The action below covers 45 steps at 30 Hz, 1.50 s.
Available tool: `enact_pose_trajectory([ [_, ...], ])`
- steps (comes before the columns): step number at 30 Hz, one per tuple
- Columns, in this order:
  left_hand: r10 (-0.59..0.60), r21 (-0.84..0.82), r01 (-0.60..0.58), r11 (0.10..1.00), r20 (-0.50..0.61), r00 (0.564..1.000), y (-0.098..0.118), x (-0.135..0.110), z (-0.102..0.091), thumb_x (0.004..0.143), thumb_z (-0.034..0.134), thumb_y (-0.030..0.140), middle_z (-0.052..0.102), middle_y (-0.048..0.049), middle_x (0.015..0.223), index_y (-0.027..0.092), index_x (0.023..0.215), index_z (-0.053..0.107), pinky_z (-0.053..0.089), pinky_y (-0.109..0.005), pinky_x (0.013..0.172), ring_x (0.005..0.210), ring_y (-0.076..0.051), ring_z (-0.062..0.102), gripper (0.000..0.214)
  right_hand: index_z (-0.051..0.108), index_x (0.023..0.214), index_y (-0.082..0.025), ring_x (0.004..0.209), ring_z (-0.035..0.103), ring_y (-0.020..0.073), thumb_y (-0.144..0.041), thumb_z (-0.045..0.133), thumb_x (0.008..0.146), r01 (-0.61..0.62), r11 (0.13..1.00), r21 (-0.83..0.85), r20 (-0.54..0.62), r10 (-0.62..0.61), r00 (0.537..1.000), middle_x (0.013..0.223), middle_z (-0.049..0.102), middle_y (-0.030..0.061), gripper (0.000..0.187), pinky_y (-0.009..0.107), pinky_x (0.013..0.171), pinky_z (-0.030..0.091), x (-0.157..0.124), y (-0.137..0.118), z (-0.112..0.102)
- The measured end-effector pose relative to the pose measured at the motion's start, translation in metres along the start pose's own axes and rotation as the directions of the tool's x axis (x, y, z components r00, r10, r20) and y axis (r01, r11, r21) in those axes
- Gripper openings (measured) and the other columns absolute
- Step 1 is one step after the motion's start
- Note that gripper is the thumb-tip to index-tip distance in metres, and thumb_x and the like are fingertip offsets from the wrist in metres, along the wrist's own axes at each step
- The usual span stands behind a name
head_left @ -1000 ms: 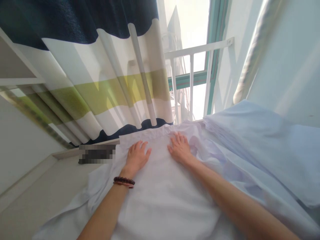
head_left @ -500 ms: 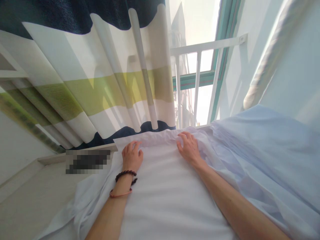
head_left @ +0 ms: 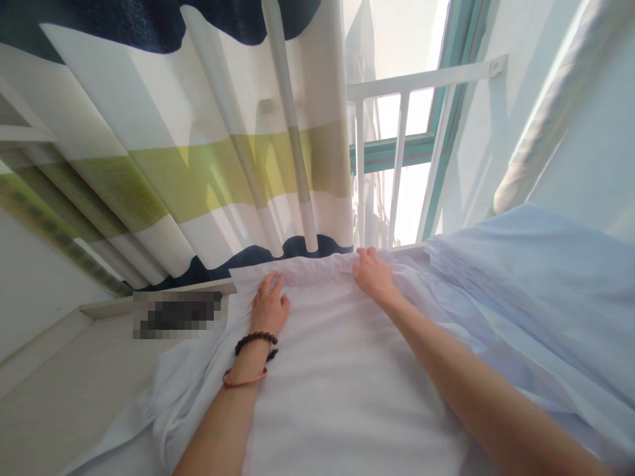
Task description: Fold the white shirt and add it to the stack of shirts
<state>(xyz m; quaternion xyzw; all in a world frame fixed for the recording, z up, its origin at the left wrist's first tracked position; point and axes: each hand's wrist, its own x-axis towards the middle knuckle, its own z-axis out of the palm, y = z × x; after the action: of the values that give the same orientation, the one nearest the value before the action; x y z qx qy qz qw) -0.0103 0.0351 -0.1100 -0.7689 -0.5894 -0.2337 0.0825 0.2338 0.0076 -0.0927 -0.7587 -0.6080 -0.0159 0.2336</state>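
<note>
A large white cloth (head_left: 327,370), garment-like with loose folds at both sides, lies spread over a pale surface in front of me. My left hand (head_left: 270,307) rests on it near the far left corner, fingers stretched forward and thumb apart. At the far edge, right of the middle, my right hand (head_left: 374,272) has its fingers curled on the cloth and the thumb close to them. A dark beaded bracelet (head_left: 255,338) and a thin reddish bangle (head_left: 245,382) circle my left wrist.
Behind the cloth hangs a striped curtain (head_left: 208,165). A white railing (head_left: 411,82) stands before the teal-framed window (head_left: 391,155). Light blue fabric (head_left: 560,258) lies on the right. A blurred-out dark item (head_left: 178,315) sits left on the pale board (head_left: 59,396).
My right hand has moved forward to the cloth's far edge, and its fingers have curled in. My left hand has slid slightly forward, still flat. The view has shifted a little.
</note>
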Motion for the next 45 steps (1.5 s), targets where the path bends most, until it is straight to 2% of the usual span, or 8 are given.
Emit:
enact_pose_trajectory([
  [7, -0.008, 0.002, 0.008, 1.000, 0.016, 1.000, -0.002, 0.001, 0.002, 0.084, 0.044, 0.014, 0.041, -0.0125, 0.147, 0.014, 0.136, 0.049, 0.038, -0.044, 0.110, 0.134, -0.029, 0.039, 0.052, 0.063, 0.120, -0.029, 0.121, 0.039, 0.0319, -0.030, 0.048, 0.091, -0.056, 0.997, 0.058, -0.080, 0.060, 0.995, 0.135, 0.043, 0.0105, 0.032, 0.045, 0.095, 0.033, 0.019, 0.011, 0.005],
  [13, -0.008, 0.028, 0.007, 1.000, 0.032, 0.999, -0.004, 0.002, 0.001, 0.085, 0.047, 0.015, 0.043, -0.0092, 0.147, 0.016, 0.134, 0.051, 0.033, -0.043, 0.113, 0.134, -0.027, 0.039, 0.050, 0.068, 0.087, -0.023, 0.130, 0.034, 0.0305, -0.025, 0.053, 0.087, 0.069, 0.979, 0.191, -0.185, -0.034, 0.982, 0.127, 0.057, 0.0081, 0.015, 0.052, 0.102, 0.022, 0.032, 0.020, 0.006],
  [17, -0.004, 0.058, 0.002, 0.998, 0.038, 0.999, -0.019, 0.005, -0.003, 0.085, 0.051, 0.022, 0.045, -0.0080, 0.146, 0.019, 0.136, 0.049, 0.030, -0.045, 0.113, 0.135, -0.030, 0.036, 0.051, 0.064, 0.088, -0.021, 0.099, 0.059, 0.0230, -0.026, 0.051, 0.084, 0.172, 0.953, 0.249, -0.010, -0.175, 0.984, 0.095, 0.069, 0.0058, 0.014, 0.039, 0.091, 0.038, 0.035, 0.023, -0.025],
  [24, -0.016, 0.030, 0.017, 0.999, -0.017, 1.000, -0.050, 0.008, -0.016, 0.084, 0.057, 0.031, 0.057, -0.0091, 0.135, 0.020, 0.121, 0.061, 0.031, -0.049, 0.109, 0.131, -0.032, 0.042, 0.039, 0.059, 0.087, -0.022, 0.068, 0.058, 0.0157, -0.029, 0.054, 0.078, 0.224, 0.905, 0.363, 0.203, -0.311, 0.928, 0.086, 0.067, 0.0018, 0.013, 0.024, 0.055, 0.042, 0.020, 0.027, -0.104],
  [29, 0.035, 0.002, -0.035, 0.999, -0.050, 0.998, -0.052, 0.013, -0.034, 0.082, 0.059, 0.029, 0.069, -0.0061, 0.115, 0.021, 0.092, 0.065, 0.025, -0.050, 0.111, 0.129, -0.030, 0.045, 0.015, 0.063, 0.111, -0.027, 0.086, 0.061, 0.0205, -0.025, 0.056, 0.077, 0.236, 0.929, 0.284, 0.111, -0.277, 0.955, 0.099, 0.068, 0.0027, 0.034, 0.029, 0.068, 0.047, 0.016, 0.030, -0.118],
  [33, 0.037, -0.024, -0.038, 0.999, -0.054, 0.998, -0.051, 0.020, -0.062, 0.078, 0.058, 0.026, 0.070, -0.0026, 0.089, 0.021, 0.083, 0.058, 0.028, -0.048, 0.109, 0.093, -0.024, 0.063, 0.007, 0.070, 0.088, -0.025, 0.090, 0.060, 0.0225, -0.027, 0.059, 0.079, 0.314, 0.938, 0.145, -0.051, -0.310, 0.949, 0.089, 0.067, 0.0022, 0.015, 0.039, 0.086, 0.042, 0.022, 0.036, -0.113],
  [39, 0.020, -0.012, -0.019, 1.000, 0.120, 0.993, -0.042, 0.023, -0.100, 0.067, 0.067, 0.046, 0.066, -0.0046, 0.085, 0.019, 0.089, 0.061, 0.043, -0.039, 0.088, 0.086, -0.025, 0.060, 0.035, 0.064, 0.078, -0.022, 0.082, 0.058, 0.0225, -0.031, 0.066, 0.075, 0.266, 0.953, 0.144, -0.328, -0.207, 0.921, 0.084, 0.062, 0.0037, 0.010, 0.037, 0.079, 0.042, 0.026, 0.040, -0.108],
  [45, 0.025, -0.060, -0.005, 0.998, 0.333, 0.943, -0.040, 0.018, -0.113, 0.071, 0.050, 0.069, 0.068, -0.0088, 0.096, 0.020, 0.095, 0.070, 0.046, -0.036, 0.083, 0.097, -0.028, 0.059, 0.058, 0.062, 0.091, -0.023, 0.079, 0.059, 0.0212, -0.027, 0.063, 0.075, 0.105, 0.967, 0.231, -0.172, -0.065, 0.983, 0.084, 0.065, 0.0034, 0.016, 0.029, 0.063, 0.042, 0.019, 0.035, -0.116],
])
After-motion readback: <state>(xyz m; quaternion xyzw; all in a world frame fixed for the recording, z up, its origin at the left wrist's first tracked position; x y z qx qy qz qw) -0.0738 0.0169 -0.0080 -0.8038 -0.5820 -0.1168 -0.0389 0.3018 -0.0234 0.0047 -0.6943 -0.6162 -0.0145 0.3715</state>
